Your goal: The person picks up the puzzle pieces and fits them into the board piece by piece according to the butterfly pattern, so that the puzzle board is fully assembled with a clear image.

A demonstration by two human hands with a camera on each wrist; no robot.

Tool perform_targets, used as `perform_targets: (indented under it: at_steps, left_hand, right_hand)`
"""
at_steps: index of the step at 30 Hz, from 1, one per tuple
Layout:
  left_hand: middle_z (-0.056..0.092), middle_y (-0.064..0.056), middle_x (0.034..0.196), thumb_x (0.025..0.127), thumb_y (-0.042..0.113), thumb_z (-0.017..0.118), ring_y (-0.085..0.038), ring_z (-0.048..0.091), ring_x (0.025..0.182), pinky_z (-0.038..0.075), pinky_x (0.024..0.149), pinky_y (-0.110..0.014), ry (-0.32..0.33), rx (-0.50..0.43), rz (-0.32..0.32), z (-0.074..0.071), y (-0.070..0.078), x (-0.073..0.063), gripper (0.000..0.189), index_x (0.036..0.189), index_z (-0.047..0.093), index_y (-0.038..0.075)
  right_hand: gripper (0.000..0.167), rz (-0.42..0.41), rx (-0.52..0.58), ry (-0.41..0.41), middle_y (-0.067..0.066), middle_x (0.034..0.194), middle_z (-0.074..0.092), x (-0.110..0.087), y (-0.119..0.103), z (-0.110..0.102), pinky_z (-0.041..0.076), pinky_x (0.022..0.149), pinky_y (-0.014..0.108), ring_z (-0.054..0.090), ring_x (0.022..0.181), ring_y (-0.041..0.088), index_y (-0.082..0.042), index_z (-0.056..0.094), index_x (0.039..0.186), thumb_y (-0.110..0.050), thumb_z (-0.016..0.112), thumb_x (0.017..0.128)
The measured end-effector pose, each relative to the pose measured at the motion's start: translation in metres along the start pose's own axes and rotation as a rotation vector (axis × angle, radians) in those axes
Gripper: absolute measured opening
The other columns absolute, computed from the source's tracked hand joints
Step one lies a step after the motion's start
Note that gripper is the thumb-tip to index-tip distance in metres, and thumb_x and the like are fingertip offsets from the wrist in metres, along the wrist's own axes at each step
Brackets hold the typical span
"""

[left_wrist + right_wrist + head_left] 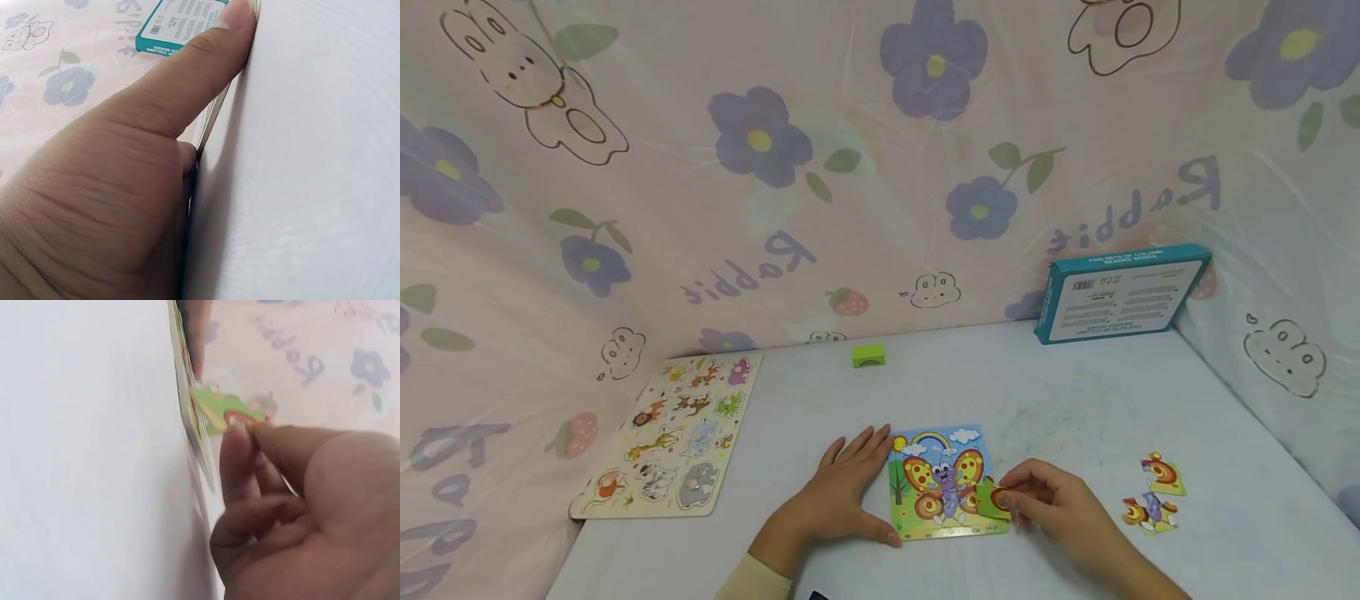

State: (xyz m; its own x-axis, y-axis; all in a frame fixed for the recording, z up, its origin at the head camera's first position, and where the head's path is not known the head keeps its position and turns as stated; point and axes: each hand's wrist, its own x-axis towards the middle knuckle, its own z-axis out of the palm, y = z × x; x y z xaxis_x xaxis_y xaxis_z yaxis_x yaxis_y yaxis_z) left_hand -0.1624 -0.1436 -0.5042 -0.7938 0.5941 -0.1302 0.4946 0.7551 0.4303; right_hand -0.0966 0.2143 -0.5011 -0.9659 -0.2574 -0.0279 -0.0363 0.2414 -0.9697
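A square butterfly puzzle board (917,518) lies on the white table in the head view. My left hand (841,492) rests flat at its left side, fingers straight, with fingertips and thumb touching the edge. In the left wrist view the left thumb (194,75) lies along the board's edge. My right hand (1052,508) pinches a green puzzle piece (991,500) between thumb and fingers over the board's lower right. The right wrist view shows that piece (215,406) tilted, one corner at the board's edge. Loose puzzle pieces (1163,473) lie further right.
An animal peg puzzle (673,442) lies at the left. A green arch block (868,356) stands near the back, and a teal box (1120,296) leans against the back right curtain (865,225). Patterned curtain encloses the table's back and sides.
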Motion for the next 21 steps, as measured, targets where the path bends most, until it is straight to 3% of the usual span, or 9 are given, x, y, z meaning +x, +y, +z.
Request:
perform_targets:
  at_steps: [7,15,21]
  left_hand:
    - [0.011,0.009,0.181,0.067,0.089,0.081,-0.020,0.002,0.166,0.001,0.129,-0.060,0.001,0.002,0.003,0.000,0.000,0.000,0.142,0.176,0.022,0.021]
    - [0.011,0.009,0.181,0.068,0.089,0.081,-0.021,0.003,0.166,0.001,0.129,-0.061,0.004,0.004,0.004,0.001,0.000,0.000,0.141,0.176,0.023,0.020]
    - [0.012,0.008,0.181,0.069,0.088,0.081,-0.021,0.004,0.166,0.001,0.129,-0.060,0.005,0.008,0.007,-0.001,0.000,-0.001,0.140,0.176,0.023,0.019]
  right_hand:
    - [0.010,-0.102,-0.011,0.002,0.003,0.096,0.076,0.000,-0.003,0.030,0.060,0.067,0.029,0.069,0.074,0.021,-0.005,0.074,0.113,-0.012,0.073,0.106]
    - [0.010,-0.135,-0.062,0.025,-0.004,0.095,0.077,0.003,-0.006,0.058,0.058,0.062,0.027,0.067,0.067,0.013,-0.012,0.078,0.113,-0.018,0.074,0.107]
    - [0.008,-0.196,-0.193,0.078,-0.014,0.099,0.076,0.006,-0.010,0.077,0.056,0.064,0.024,0.063,0.076,0.003,-0.016,0.080,0.112,-0.017,0.077,0.104]
